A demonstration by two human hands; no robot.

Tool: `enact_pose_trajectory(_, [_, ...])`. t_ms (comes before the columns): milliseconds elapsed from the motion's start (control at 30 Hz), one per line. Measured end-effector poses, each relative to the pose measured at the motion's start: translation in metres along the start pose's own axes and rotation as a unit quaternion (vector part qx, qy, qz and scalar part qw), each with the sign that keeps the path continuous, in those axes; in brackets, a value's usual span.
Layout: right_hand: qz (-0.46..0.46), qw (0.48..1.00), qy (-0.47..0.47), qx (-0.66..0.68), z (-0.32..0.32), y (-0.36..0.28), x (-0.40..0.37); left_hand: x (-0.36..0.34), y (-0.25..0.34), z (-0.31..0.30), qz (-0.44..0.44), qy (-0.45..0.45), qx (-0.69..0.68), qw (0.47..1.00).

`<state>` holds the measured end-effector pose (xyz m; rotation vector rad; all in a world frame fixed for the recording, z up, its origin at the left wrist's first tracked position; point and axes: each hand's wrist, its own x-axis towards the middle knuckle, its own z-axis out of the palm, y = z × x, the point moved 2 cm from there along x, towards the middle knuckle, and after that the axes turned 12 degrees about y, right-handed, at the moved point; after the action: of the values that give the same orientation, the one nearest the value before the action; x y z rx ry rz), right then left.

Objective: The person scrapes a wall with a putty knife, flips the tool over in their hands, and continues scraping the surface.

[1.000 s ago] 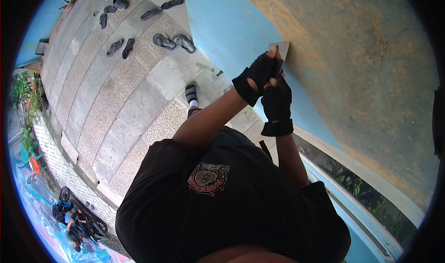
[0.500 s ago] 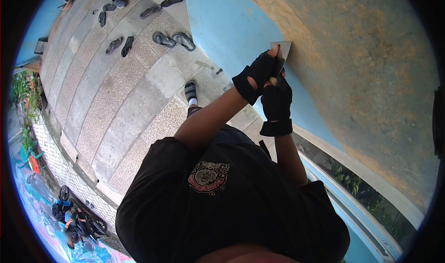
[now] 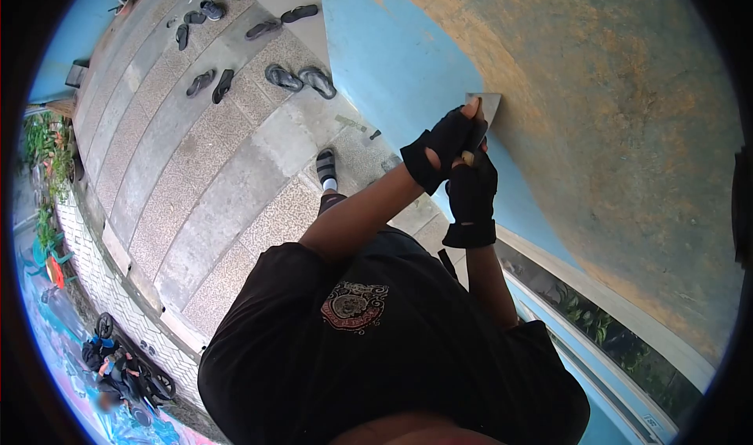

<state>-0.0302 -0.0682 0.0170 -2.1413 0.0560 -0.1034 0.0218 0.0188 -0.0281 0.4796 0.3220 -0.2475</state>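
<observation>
A metal scraper (image 3: 489,107) with a flat, wide blade rests with its blade at the wall (image 3: 580,123), by the border between blue paint and the rough, brownish-grey bare patch. My left hand (image 3: 445,148), in a black fingerless glove, closes around the scraper near the blade, its thumb lying along the metal. Just below it, my right hand (image 3: 472,195), gloved the same way, is wrapped around the lower part of the tool. Both gloves hide most of the handle.
Several dark sandals (image 3: 283,77) lie on the striped paved floor (image 3: 227,170) to the left. My sandalled foot (image 3: 326,168) stands near the wall. A ledge (image 3: 620,327) with plants beyond runs at lower right. A person (image 3: 107,402) is beside a motorcycle (image 3: 129,366) at lower left.
The whole view has shifted, so wall, floor and hands appear slightly lower and further right. Both hands keep their hold on the scraper, with little visible movement against the wall.
</observation>
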Motion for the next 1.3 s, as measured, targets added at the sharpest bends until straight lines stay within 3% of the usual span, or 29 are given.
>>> enact_pose_trajectory(33, [-0.118, 0.992, 0.034, 0.000, 0.004, -0.004, 0.001, 0.001, 0.001, -0.006, -0.030, 0.005, -0.006, 1.000])
enact_pose_trajectory(67, [-0.116, 0.993, 0.034, -0.003, 0.001, 0.000, 0.000, 0.001, -0.003, -0.006, -0.033, 0.005, -0.008, 0.999])
enact_pose_trajectory(167, [0.005, 0.998, -0.008, 0.056, -0.002, 0.005, -0.003, 0.000, -0.005, -0.004, -0.005, -0.018, -0.014, 1.000])
enact_pose_trajectory(300, [-0.021, 1.000, 0.005, 0.005, 0.007, 0.003, 0.003, 0.012, 0.006, -0.011, -0.019, 0.014, 0.001, 1.000])
enact_pose_trajectory(367, [-0.128, 0.991, 0.030, -0.020, 0.013, 0.002, 0.007, 0.005, 0.008, -0.010, -0.021, 0.014, 0.006, 1.000])
enact_pose_trajectory(400, [-0.130, 0.991, 0.030, -0.016, 0.010, 0.002, 0.006, 0.003, 0.009, -0.006, -0.018, 0.014, 0.009, 1.000])
enact_pose_trajectory(500, [0.058, 0.996, -0.008, 0.069, -0.007, 0.007, -0.005, -0.009, -0.004, 0.007, 0.034, 0.014, 0.056, 0.998])
enact_pose_trajectory(533, [0.058, 0.996, -0.008, 0.069, -0.005, 0.005, -0.005, -0.008, -0.003, 0.006, 0.034, 0.014, 0.056, 0.998])
enact_pose_trajectory(600, [-0.115, 0.993, 0.033, -0.024, -0.003, -0.006, -0.002, -0.003, -0.003, 0.003, -0.003, 0.006, 0.004, 1.000])
enact_pose_trajectory(733, [-0.003, 0.999, -0.008, 0.031, -0.012, 0.002, -0.004, -0.009, -0.004, 0.007, -0.024, -0.001, 0.033, 0.999])
enact_pose_trajectory(833, [0.027, 1.000, 0.005, 0.006, -0.010, -0.003, -0.006, 0.002, -0.013, -0.001, -0.016, 0.001, 0.008, 1.000])
enact_pose_trajectory(1000, [-0.054, 0.998, -0.011, -0.041, -0.002, -0.010, 0.004, 0.002, 0.000, -0.005, -0.021, -0.007, -0.025, 0.999])
enact_pose_trajectory(1100, [-0.017, 1.000, 0.001, 0.011, -0.012, -0.012, -0.005, -0.003, -0.008, 0.005, -0.003, 0.019, 0.026, 0.999])
enact_pose_trajectory(1233, [-0.032, 0.998, -0.014, -0.049, -0.014, -0.004, -0.004, -0.004, -0.007, 0.006, -0.046, 0.006, -0.016, 0.999])
enact_pose_trajectory(1300, [0.048, 0.998, -0.037, 0.021, -0.020, 0.005, -0.002, -0.004, -0.011, 0.011, -0.015, 0.017, 0.005, 1.000])
